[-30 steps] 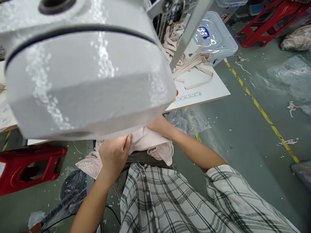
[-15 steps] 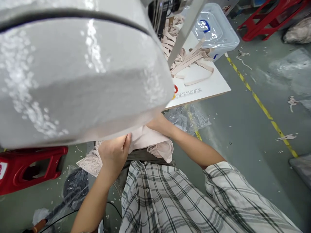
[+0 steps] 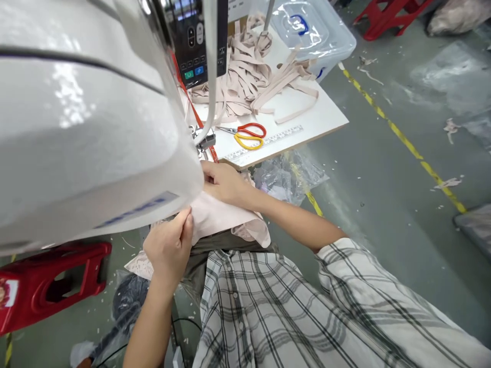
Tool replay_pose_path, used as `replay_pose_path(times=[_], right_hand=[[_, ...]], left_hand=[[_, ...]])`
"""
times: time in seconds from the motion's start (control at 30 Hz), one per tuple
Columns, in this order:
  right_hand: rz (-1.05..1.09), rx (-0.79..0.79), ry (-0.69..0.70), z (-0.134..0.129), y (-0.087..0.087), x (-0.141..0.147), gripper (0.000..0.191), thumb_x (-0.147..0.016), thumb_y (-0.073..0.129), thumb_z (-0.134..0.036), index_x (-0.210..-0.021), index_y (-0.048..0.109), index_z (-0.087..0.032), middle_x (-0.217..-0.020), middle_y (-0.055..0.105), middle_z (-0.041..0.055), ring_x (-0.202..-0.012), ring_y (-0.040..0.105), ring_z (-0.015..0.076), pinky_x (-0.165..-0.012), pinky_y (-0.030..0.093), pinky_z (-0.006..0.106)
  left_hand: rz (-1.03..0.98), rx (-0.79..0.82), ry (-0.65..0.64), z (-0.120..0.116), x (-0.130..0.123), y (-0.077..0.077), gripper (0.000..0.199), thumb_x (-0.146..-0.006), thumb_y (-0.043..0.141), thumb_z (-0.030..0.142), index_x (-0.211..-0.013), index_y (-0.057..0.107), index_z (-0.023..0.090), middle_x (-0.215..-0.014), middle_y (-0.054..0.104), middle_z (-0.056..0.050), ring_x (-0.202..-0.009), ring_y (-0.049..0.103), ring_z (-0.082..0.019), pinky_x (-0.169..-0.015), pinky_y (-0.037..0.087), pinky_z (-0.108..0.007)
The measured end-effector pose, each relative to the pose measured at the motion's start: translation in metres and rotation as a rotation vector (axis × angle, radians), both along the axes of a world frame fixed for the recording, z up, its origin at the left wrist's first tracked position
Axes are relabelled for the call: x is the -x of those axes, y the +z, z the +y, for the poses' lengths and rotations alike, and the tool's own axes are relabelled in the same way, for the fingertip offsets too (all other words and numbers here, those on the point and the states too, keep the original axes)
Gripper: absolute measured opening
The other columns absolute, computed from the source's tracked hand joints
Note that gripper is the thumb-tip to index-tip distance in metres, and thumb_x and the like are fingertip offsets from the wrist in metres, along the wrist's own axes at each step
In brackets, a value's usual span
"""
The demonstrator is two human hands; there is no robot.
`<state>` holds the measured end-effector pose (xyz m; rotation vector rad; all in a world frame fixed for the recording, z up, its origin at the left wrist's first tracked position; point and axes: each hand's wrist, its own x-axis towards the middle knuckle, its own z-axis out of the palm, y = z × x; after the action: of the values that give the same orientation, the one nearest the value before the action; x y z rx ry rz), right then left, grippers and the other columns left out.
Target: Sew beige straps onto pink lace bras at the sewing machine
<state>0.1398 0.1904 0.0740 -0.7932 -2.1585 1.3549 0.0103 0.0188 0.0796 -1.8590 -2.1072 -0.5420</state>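
Observation:
My left hand (image 3: 169,248) is closed, thumb pressed to the fingers, pinching the edge of a pale pink garment (image 3: 215,217) with lace parts. The cloth stretches across to my right hand (image 3: 227,185), which is curled on its upper part beside the table corner. Some of the right fingertips are hidden behind the white sewing machine head (image 3: 103,138). Lace cloth (image 3: 140,265) hangs below my left wrist, and a fold of the garment droops over my lap. The machine's presser foot (image 3: 205,143) shows just beyond my right hand.
On the white table (image 3: 326,120) lie red-and-yellow scissors (image 3: 251,136), a printed ruler (image 3: 284,134) and a heap of pink straps (image 3: 245,76). A control panel (image 3: 197,46) stands behind. A lidded plastic box (image 3: 326,30) sits at the back, a red stool (image 3: 49,286) at left.
The view has shifted so the machine head sits further left, uncovering the scissors, control panel and presser foot. More of my right hand shows. Both hands stay on the garment.

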Motion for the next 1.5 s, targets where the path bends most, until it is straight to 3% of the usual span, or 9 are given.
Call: replay_pose_path(times=[0.17,0.43,0.67,0.97,1.2,1.4,1.5], right_hand=[[0.045,0.006,0.006,-0.003,0.001,-0.002,0.019,-0.091,0.054,-0.03,-0.098,0.066,-0.016,-0.073,0.058,-0.0017,-0.068,0.048,0.0119,-0.065,0.033,0.024],[0.053,-0.024,-0.028,-0.002,-0.004,-0.005,0.016,-0.089,0.057,-0.03,-0.092,0.067,-0.017,-0.064,0.052,-0.0037,-0.062,0.041,0.0111,-0.061,0.028,0.025],[0.071,-0.024,-0.062,0.001,-0.013,-0.008,0.016,-0.091,0.059,-0.032,-0.096,0.067,-0.019,-0.062,0.052,-0.0055,-0.06,0.046,0.0103,-0.061,0.03,0.025],[0.069,0.003,-0.075,0.002,-0.011,-0.014,0.017,-0.091,0.059,-0.034,-0.094,0.068,-0.02,-0.064,0.058,-0.0057,-0.06,0.048,0.0102,-0.062,0.031,0.025],[0.075,0.027,-0.093,0.001,-0.008,-0.017,0.016,-0.09,0.059,-0.032,-0.092,0.067,-0.018,-0.065,0.058,-0.0047,-0.06,0.048,0.0101,-0.063,0.031,0.025],[0.156,0.17,-0.106,-0.014,-0.015,-0.019,0.017,-0.091,0.059,-0.034,-0.096,0.062,-0.018,-0.068,0.054,-0.0049,-0.063,0.047,0.0106,-0.063,0.035,0.025],[0.285,0.421,-0.082,-0.027,-0.021,-0.021,0.023,-0.091,0.058,-0.041,-0.095,0.059,-0.018,-0.079,0.057,-0.0026,-0.071,0.05,0.0105,-0.067,0.039,0.024]], left_hand=[[0.0,-0.012,-0.034,-0.002,0.001,-0.001,0.022,-0.098,0.058,0.029,-0.101,0.078,0.019,-0.061,0.07,0.0,-0.055,0.059,-0.016,-0.056,0.033,-0.028],[-0.005,-0.003,-0.039,-0.001,-0.004,-0.002,0.025,-0.099,0.055,0.03,-0.099,0.078,0.022,-0.058,0.066,0.0,-0.056,0.057,-0.016,-0.057,0.034,-0.028],[-0.012,-0.013,-0.098,0.006,-0.011,0.0,0.023,-0.097,0.056,0.028,-0.097,0.078,0.02,-0.054,0.063,0.0,-0.052,0.054,-0.015,-0.055,0.032,-0.029],[-0.04,-0.043,-0.15,0.009,-0.019,0.003,0.018,-0.095,0.06,0.026,-0.096,0.077,0.021,-0.057,0.065,0.0,-0.052,0.055,-0.014,-0.056,0.034,-0.027],[-0.136,-0.043,-0.038,-0.005,-0.011,-0.001,0.022,-0.096,0.058,0.028,-0.1,0.078,0.022,-0.069,0.074,-0.002,-0.061,0.065,-0.014,-0.062,0.044,-0.026],[-0.448,-0.061,0.072,-0.013,-0.01,0.001,0.021,-0.094,0.061,0.032,-0.099,0.079,0.022,-0.094,0.08,-0.004,-0.077,0.073,-0.017,-0.074,0.054,-0.027],[-0.528,-0.039,0.092,-0.015,-0.009,0.005,0.019,-0.093,0.063,0.03,-0.099,0.079,0.024,-0.095,0.08,-0.002,-0.08,0.073,-0.016,-0.075,0.055,-0.025]])
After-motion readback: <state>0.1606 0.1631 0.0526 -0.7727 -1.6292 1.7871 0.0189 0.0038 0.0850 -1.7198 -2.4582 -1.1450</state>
